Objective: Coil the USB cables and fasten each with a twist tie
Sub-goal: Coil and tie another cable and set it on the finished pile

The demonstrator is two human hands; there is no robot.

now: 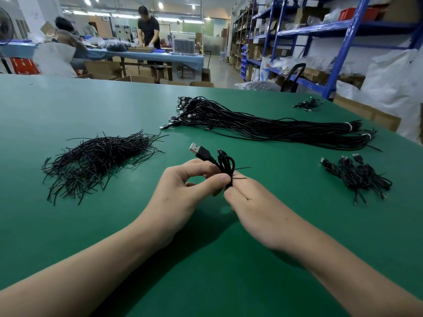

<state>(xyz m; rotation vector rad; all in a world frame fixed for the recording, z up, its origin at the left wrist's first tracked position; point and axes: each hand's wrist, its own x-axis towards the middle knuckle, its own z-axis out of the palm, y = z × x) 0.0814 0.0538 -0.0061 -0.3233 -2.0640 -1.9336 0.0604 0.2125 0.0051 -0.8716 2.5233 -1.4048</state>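
Head cam: both hands, left hand (183, 191) & right hand (254, 202), pinch coiled USB cable (225, 163) w/ twist tie (239, 178).

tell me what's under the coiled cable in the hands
Below the coiled cable, held by the left hand and right hand, only green table shows. Their fingers cover the coil's lower half and where the twist tie wraps.
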